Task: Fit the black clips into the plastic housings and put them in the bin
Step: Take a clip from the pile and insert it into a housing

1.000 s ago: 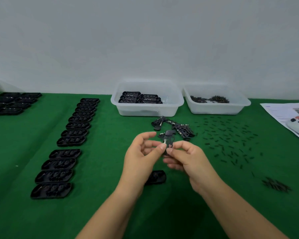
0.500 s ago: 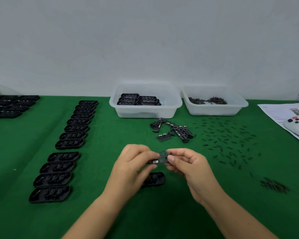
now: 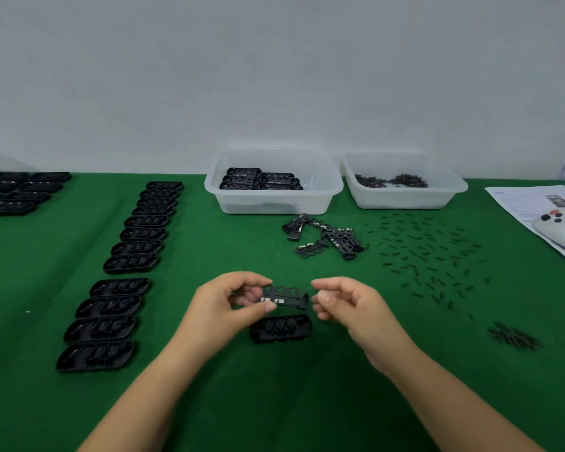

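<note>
Head view: my left hand (image 3: pixel 232 301) pinches the black clip (image 3: pixel 286 296) lengthwise just above the housing (image 3: pixel 281 327); right hand (image 3: pixel 346 303) hovers slack beside it.

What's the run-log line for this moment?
left hand: pinches black clip | right hand: empty, beside clip | housing: on table, below clip, unfitted

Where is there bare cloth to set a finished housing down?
Bare cloth lies between the housing column and the clip pile, and nearer than the lone housing. Scattered pins crowd the right.
</note>
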